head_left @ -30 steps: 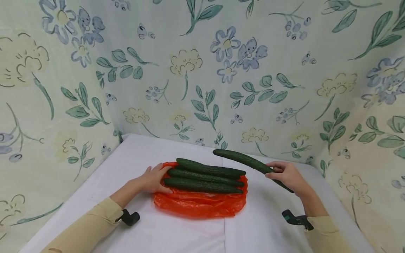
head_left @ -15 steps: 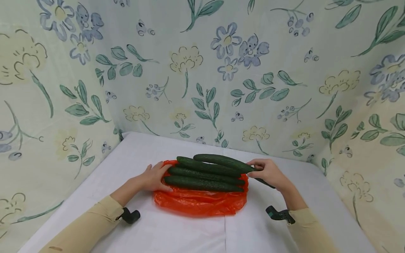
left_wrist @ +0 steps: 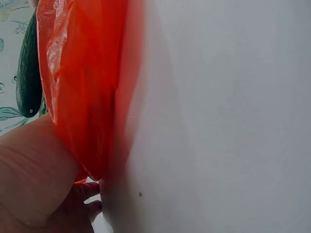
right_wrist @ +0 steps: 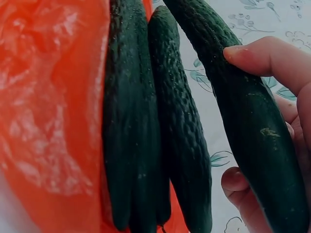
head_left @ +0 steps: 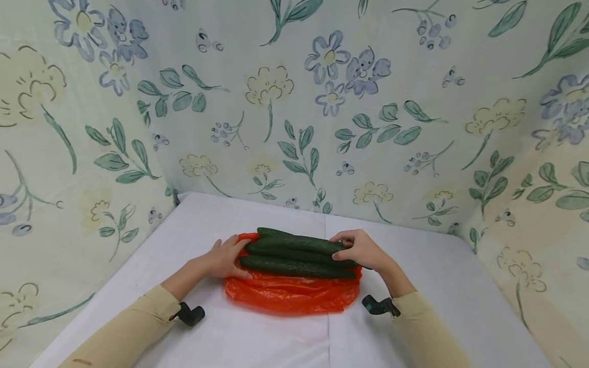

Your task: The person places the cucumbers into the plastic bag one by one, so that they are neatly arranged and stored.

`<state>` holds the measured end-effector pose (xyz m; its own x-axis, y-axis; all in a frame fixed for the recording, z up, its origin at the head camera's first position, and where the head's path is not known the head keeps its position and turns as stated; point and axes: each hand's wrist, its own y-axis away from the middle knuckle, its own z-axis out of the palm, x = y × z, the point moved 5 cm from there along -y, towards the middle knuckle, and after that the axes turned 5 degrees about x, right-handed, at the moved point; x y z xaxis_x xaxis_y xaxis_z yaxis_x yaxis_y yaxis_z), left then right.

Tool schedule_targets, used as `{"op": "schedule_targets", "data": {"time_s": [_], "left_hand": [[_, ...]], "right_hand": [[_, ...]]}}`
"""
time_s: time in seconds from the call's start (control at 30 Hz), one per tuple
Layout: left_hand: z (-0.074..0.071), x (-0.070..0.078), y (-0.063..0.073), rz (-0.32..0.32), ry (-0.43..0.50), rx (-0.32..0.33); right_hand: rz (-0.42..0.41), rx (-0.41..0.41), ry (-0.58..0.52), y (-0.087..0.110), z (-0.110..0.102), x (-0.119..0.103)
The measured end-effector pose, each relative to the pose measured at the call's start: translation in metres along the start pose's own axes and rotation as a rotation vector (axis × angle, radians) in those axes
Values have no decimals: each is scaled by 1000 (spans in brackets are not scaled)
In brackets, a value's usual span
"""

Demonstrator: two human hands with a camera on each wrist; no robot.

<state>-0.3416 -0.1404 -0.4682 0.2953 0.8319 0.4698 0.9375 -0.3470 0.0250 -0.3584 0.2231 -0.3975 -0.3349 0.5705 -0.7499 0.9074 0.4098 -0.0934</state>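
My right hand [head_left: 363, 251] pinches a dark green cucumber [right_wrist: 260, 131] near its right end, thumb on one side and fingertips on the other. That cucumber lies lengthwise just over several others [head_left: 294, 267] resting side by side on a red plastic bag [head_left: 294, 299]. In the right wrist view a gap shows between the held cucumber and the nearest one below [right_wrist: 182, 121]. At the bag's left end, my left hand [head_left: 225, 259] grips the plastic, thumb toward the front and fingers toward the back. The cucumbers' left ends lie beside that hand.
A white cloth [head_left: 257, 342] with a seam covers the table. Floral-patterned fabric [head_left: 271, 117] hangs behind the table and along both sides. Each wrist wears a black camera, such as the left one [head_left: 190, 314].
My right hand has carried the cucumber leftward and down, from the right of the bag to over the other cucumbers. My left hand has stayed at the bag's left end.
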Motion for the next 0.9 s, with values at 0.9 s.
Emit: {"op": "schedule_targets", "data": {"time_s": [0.9], "left_hand": [[-5, -4, 5, 19, -1, 10]], "right_hand": [[-19, -57, 249, -6, 37, -8]]}}
